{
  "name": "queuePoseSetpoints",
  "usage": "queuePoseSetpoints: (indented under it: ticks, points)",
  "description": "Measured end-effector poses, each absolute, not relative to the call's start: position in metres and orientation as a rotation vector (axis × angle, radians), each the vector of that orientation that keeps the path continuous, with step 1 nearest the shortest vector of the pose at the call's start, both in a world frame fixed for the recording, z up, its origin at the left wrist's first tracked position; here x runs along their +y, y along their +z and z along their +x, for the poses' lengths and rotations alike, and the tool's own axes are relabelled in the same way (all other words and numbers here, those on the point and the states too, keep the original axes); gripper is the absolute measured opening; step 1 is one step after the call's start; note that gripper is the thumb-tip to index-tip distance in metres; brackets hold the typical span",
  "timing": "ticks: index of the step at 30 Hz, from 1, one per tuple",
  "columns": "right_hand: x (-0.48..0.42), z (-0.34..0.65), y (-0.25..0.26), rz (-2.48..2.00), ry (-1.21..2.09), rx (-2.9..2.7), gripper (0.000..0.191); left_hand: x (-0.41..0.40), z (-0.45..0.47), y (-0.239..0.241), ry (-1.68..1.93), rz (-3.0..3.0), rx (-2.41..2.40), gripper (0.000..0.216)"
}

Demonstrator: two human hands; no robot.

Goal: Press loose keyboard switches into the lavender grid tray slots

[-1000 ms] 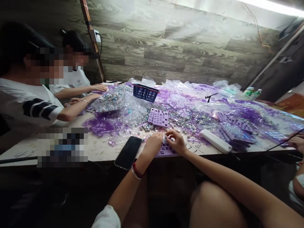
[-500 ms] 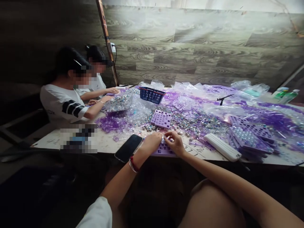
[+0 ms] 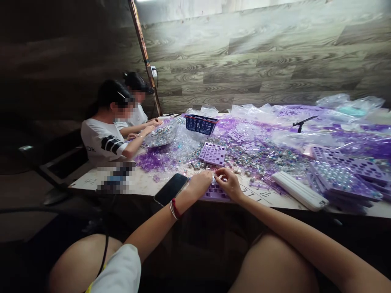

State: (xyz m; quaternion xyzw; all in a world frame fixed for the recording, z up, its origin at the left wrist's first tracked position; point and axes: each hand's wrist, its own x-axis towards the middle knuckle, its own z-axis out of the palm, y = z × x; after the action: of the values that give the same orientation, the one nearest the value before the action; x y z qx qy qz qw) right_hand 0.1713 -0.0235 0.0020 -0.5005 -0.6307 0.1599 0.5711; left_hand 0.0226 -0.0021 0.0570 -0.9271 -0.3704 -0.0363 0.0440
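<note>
Both my hands meet over a purple tray with square holes [image 3: 216, 194] at the table's near edge. My left hand [image 3: 200, 184] is closed at the tray's far left, its fingertips mostly turned away from view. Thumb and forefinger of my right hand [image 3: 229, 184] are pinched close beside the left fingertips. Something small and pale shows between the two hands, too small to name. A black-screened phone [image 3: 171, 189] lies by my left wrist. Just beyond my hands rests another purple holed tray [image 3: 213, 153], tilted on a heap of small beads [image 3: 259, 158].
A dark blue basket [image 3: 200, 124] stands farther back. To the right lie a long white case [image 3: 299, 191] and stacked purple trays [image 3: 345, 183] with clear beads. Clear plastic bags [image 3: 256, 112] line the back. Two co-workers sit at left, one in a striped sleeve [image 3: 113, 143].
The camera view has turned slightly left, so the table things sit farther right in the picture. My hands stay together over the tray, in nearly the same pose.
</note>
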Motion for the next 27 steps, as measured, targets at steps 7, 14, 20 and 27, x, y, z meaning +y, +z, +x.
queuePoseSetpoints:
  ticks: [7, 14, 20, 27]
  points:
    - [-0.024, 0.171, 0.003, -1.198, 0.378, -1.467, 0.021, 0.006, 0.021, 0.055, -0.121, -2.879, -1.062, 0.024]
    - [-0.038, 0.187, 0.022, -1.232, 0.274, -1.518, 0.017, 0.03, 0.03, 0.075, 0.109, -3.05, -0.821, 0.017]
    - [-0.075, 0.192, 0.051, -1.274, 0.363, -1.383, 0.023, 0.04, 0.022, 0.078, 0.064, -3.138, -0.688, 0.014]
    - [-0.071, 0.186, 0.067, -1.345, 0.631, -1.365, 0.027, 0.047, 0.016, 0.063, -0.072, -3.235, -0.596, 0.009]
